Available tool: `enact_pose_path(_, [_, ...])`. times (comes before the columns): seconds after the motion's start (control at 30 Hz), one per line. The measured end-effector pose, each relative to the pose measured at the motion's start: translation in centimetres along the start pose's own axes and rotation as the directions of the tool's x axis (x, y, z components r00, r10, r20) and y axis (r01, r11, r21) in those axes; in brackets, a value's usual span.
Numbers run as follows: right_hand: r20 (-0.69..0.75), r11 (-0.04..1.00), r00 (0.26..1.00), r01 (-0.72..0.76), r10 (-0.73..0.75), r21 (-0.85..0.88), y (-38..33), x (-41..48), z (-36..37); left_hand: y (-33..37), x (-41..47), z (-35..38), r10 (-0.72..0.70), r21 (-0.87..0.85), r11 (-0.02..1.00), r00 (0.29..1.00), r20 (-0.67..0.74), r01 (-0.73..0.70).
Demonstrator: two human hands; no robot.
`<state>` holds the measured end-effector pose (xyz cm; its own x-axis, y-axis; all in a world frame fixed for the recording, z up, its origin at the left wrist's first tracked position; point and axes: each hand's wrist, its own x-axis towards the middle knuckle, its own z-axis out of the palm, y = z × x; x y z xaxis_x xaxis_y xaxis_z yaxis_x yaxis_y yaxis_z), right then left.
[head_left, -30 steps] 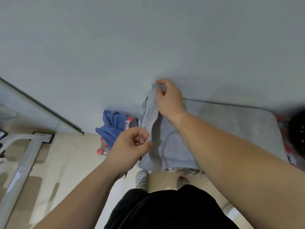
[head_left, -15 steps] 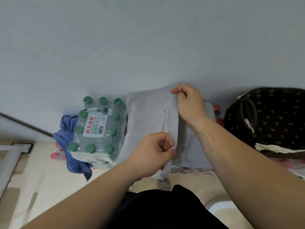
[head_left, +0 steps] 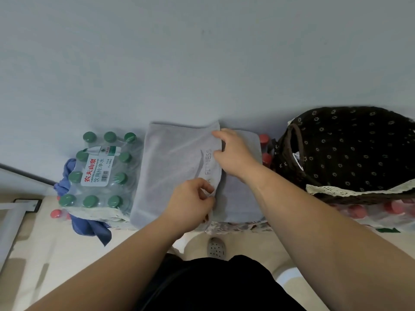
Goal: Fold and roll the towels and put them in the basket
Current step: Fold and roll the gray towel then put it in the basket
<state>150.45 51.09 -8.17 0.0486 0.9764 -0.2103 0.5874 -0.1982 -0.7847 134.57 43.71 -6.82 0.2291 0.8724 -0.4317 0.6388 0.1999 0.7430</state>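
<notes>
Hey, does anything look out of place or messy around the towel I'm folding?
Yes: a crumpled blue cloth seems pinned under the green-capped bottle pack, left of the gray towel, one end dangling toward the floor. Nothing else stands out.

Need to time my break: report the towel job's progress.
Done: grey towel folded once, one layer over another; nothing rolled shows. In hand: left hand and right hand pinch the top layer's edge. Left: rolling it, loading the basket; a crumpled blue cloth lies under the bottle pack.

Grey towel [head_left: 175, 167], dk-brown floral basket [head_left: 350, 153] w/ white lace [head_left: 336, 190], green-capped bottles [head_left: 105, 187], blue cloth [head_left: 89, 227].
</notes>
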Motion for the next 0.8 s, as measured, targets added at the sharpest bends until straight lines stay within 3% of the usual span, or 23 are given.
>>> enact_pose_path(0.17, [-0.182,0.997,0.983,0.052,-0.041,0.060,-1.4,-1.3,-2.8,3.8,-1.6,-0.1,0.093,-0.138,0.986,0.996,0.018,-0.089])
enact_pose_path(0.3, [-0.248,0.991,0.969,-0.040,0.008,-0.124,0.2,-2.6,-4.0,4.6,-0.9,3.1,0.142,-0.078,0.988,0.980,0.138,-0.132])
enact_pose_path(0.4, [-0.158,0.935,0.980,-0.166,0.121,-0.313,1.8,-3.2,-3.1,4.1,0.0,4.8,0.145,0.035,0.987,0.962,0.232,-0.157])
enact_pose_path(0.47, [-0.127,0.860,0.978,-0.206,0.166,-0.467,2.1,-3.5,-2.0,3.5,0.2,4.7,0.161,0.060,0.982,0.963,0.215,-0.177])
enact_pose_path(0.53, [-0.136,0.797,0.983,-0.181,0.125,-0.576,1.6,-3.7,-1.0,2.6,0.3,3.6,0.176,0.060,0.981,0.973,0.146,-0.186])
enact_pose_path(0.63, [-0.074,0.765,0.997,-0.061,0.018,-0.641,0.2,-3.6,0.3,0.7,-0.1,0.7,0.175,0.103,0.981,0.981,-0.083,-0.166])
enact_pose_path(0.73, [0.091,0.776,0.995,0.087,-0.038,-0.625,-1.6,-2.8,1.8,-1.2,-1.3,-2.6,0.141,0.119,0.987,0.926,-0.350,-0.105])
enact_pose_path(0.8, [0.197,0.779,0.977,0.181,-0.074,-0.601,-2.8,-2.2,3.0,-2.9,-1.9,-4.2,0.035,0.046,0.999,0.877,-0.479,-0.014])
